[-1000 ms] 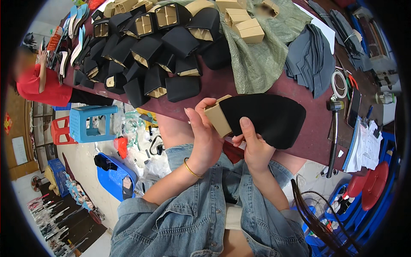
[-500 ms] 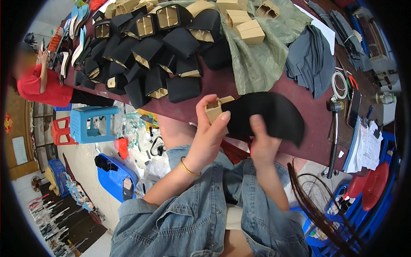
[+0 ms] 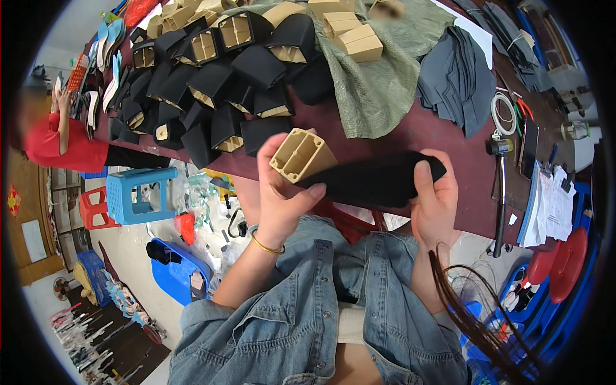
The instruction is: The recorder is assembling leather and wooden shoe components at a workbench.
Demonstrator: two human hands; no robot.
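Observation:
My left hand (image 3: 280,204) grips a hollow beige shoe heel (image 3: 309,154), its ribbed open end turned up toward the left. A black sheet of covering material (image 3: 369,181) stretches from the heel's lower right side, near my left thumb. My right hand (image 3: 436,191) pinches the far end of this black piece between thumb and fingers, pulling it out sideways. Whether the piece is stuck to the heel cannot be seen. Both hands are above my lap at the table's near edge. Beyond them lies a heap of black-covered heels (image 3: 258,67).
Bare beige heels (image 3: 360,42) rest on a green woven sheet (image 3: 378,96). Dark grey cut pieces (image 3: 455,83), a hammer (image 3: 498,154), a white coil (image 3: 503,114) and papers (image 3: 549,215) lie to the right. A blue stool (image 3: 138,192) and a person in red (image 3: 64,144) are at left.
My right hand has moved right and up with the black piece's end, which now extends lengthwise. My left hand has shifted left and turned the heel, so its hollow end shows.

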